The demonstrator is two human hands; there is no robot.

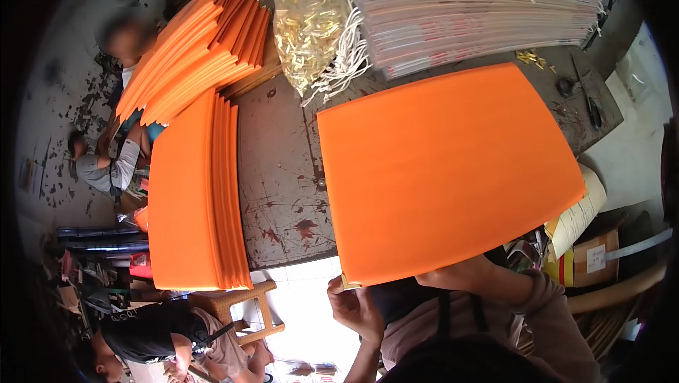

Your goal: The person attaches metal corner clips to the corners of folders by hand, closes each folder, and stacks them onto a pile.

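A large flat orange piece [453, 171], like a folder or paper bag, lies in front of me with its near edge at the table's edge. At its near left corner, my left hand [357, 310] is closed in a pinch on a small gold-coloured piece [349, 282]. My right hand [460, 273] holds the near edge from below, its fingers partly hidden under the orange piece. To the left is a stack of similar orange pieces [187, 199]. Behind stand a clear plastic bag of small gold-coloured pieces [309, 26] and a bundle of white cords [350, 54].
More orange pieces [212, 43] are piled at the far left. Plastic-covered printed stacks [481, 22] lie at the back. Scissors [590, 100] and loose gold pieces [532, 57] are at the right. A person [155, 333] is by a stool [262, 312]; others sit farther off.
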